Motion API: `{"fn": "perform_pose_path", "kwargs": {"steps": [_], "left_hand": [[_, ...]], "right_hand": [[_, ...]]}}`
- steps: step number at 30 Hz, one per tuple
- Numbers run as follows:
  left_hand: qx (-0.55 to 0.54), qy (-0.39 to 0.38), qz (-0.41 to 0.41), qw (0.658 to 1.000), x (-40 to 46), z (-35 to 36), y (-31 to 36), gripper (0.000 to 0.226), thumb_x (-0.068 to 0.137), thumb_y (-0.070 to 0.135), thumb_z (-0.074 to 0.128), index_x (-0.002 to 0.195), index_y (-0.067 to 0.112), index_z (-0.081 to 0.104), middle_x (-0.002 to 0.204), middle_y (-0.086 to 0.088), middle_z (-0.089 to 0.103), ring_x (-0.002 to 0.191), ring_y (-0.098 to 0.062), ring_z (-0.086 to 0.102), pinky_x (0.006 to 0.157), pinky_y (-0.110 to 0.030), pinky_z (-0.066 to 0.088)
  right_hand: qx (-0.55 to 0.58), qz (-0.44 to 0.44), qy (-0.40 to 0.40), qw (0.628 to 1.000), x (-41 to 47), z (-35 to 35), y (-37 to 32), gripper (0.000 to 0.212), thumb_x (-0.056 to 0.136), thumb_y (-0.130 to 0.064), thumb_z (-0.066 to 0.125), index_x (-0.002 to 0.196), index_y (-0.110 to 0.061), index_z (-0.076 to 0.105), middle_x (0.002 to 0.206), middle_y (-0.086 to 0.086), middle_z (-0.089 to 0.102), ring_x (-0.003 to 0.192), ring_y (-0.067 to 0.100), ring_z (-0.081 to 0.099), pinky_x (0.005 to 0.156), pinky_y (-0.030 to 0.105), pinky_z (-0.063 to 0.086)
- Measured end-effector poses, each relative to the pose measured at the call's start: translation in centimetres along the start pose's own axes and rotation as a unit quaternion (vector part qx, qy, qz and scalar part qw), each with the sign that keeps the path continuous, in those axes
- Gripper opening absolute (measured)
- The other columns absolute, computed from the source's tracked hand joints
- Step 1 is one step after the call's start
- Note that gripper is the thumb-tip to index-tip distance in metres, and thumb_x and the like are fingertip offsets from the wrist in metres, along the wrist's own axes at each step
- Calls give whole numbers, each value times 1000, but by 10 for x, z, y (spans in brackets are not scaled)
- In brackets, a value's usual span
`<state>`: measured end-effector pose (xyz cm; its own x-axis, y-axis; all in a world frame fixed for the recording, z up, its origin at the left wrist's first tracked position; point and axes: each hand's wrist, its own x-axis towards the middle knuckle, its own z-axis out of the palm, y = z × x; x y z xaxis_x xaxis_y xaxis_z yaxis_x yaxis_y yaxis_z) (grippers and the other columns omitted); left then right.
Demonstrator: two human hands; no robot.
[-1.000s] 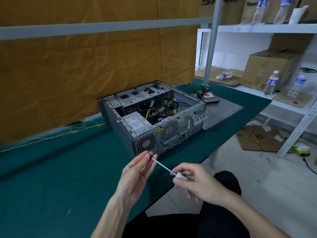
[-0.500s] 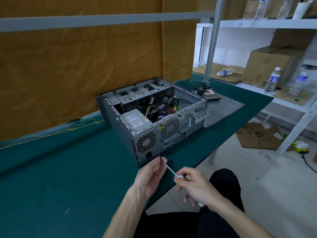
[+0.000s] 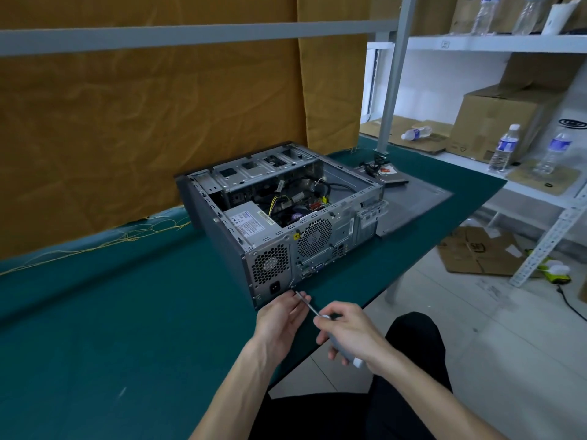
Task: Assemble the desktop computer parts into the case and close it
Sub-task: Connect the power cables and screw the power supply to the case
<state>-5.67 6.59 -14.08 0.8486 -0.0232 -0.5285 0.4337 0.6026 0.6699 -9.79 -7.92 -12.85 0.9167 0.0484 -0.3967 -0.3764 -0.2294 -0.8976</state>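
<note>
Screwdriver (image 3: 307,305) tip at case (image 3: 286,249) rear bottom edge, by table edge (image 3: 413,290)

Behind the green table (image 3: 127,312) hangs a mustard cloth (image 3: 143,122). Right of the table, white shelving (image 3: 495,42) carries cardboard boxes (image 3: 495,122) and water bottles (image 3: 505,147). Below the shelving, flattened cardboard (image 3: 479,252) lies on the floor.

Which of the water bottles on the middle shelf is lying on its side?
The water bottle furthest left, lying on flat cardboard beside the metal post. The two others on that shelf stand upright.
</note>
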Motion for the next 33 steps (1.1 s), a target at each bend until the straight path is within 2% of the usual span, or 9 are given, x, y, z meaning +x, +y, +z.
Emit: {"fn": "perform_pose_path", "kwargs": {"steps": [6, 11, 14, 19, 21, 24, 27, 30, 33], "left_hand": [[194, -1, -3, 981, 1, 3, 0, 22, 98, 2, 60, 85, -13, 70, 89, -22, 77, 75, -24, 77, 61, -24, 59], [180, -5, -21, 983, 3, 13, 3, 18, 100, -3, 56, 100, -17, 67, 80, -20, 75, 65, -21, 74, 56, -24, 58], [194, 5, -15, 981, 6, 14, 0, 14, 98, -2, 61, 91, -13, 67, 73, -18, 74, 62, -19, 74, 54, -23, 58], [315, 4, 39, 948, 9, 10, 2, 25, 97, 18, 70, 84, -4, 71, 75, -14, 77, 65, -19, 75, 56, -24, 59], [434, -4, 89, 896, 3, 6, 4, 28, 100, 25, 65, 87, 1, 70, 73, -11, 76, 66, -21, 75, 55, -31, 60], [649, 8, 342, 680, -4, -7, 4, 6, 97, 15, 60, 100, 12, 63, 96, -4, 68, 83, -25, 68, 73, -40, 58], [717, -144, 448, 515, -2, -18, 6, 25, 95, 9, 64, 119, 13, 70, 120, -4, 63, 109, -23, 59, 96, -33, 47], [722, -191, 480, 461, -1, -22, 9, 21, 96, 11, 67, 115, 7, 74, 119, -7, 71, 110, -27, 67, 93, -34, 53], [732, -208, 501, 412, 2, -23, 11, 32, 88, 3, 72, 119, 6, 74, 124, -11, 72, 115, -28, 69, 100, -34, 51]], "right_hand": [[-50, -21, 37, 998, 7, -2, -1, 8, 93, -22, 71, 99, -16, 70, 81, 8, 66, 50, 16, 59, 38, 24, 41], [-55, 5, 26, 998, 7, -9, 0, 35, 86, -24, 77, 114, -18, 57, 95, 9, 66, 57, 17, 61, 46, 29, 49], [-49, 31, 28, 998, -4, -14, 11, 46, 80, -21, 83, 109, -20, 46, 101, 8, 63, 57, 15, 63, 46, 28, 51], [-46, 18, 83, 995, -13, -13, 15, 29, 104, -38, 54, 103, -10, 64, 82, 6, 75, 47, 13, 58, 39, 24, 39], [48, 81, 45, 994, -14, -11, 11, 35, 109, -33, 42, 105, -6, 63, 70, 8, 73, 42, 13, 46, 37, 21, 27], [180, 126, 8, 976, -12, -9, 9, 30, 106, -32, 54, 109, -2, 58, 67, 11, 63, 42, 13, 39, 34, 19, 20], [186, 119, 10, 975, -11, -6, 8, 30, 87, -20, 80, 101, 0, 63, 74, 8, 54, 47, 12, 45, 33, 20, 22], [183, 131, 22, 974, -14, -6, 8, 25, 85, -12, 81, 99, 0, 64, 77, 9, 58, 51, 13, 54, 34, 20, 26], [149, 137, 17, 979, -20, -10, 9, 36, 92, -34, 74, 108, -2, 68, 76, 7, 67, 52, 14, 55, 36, 21, 30]]}}
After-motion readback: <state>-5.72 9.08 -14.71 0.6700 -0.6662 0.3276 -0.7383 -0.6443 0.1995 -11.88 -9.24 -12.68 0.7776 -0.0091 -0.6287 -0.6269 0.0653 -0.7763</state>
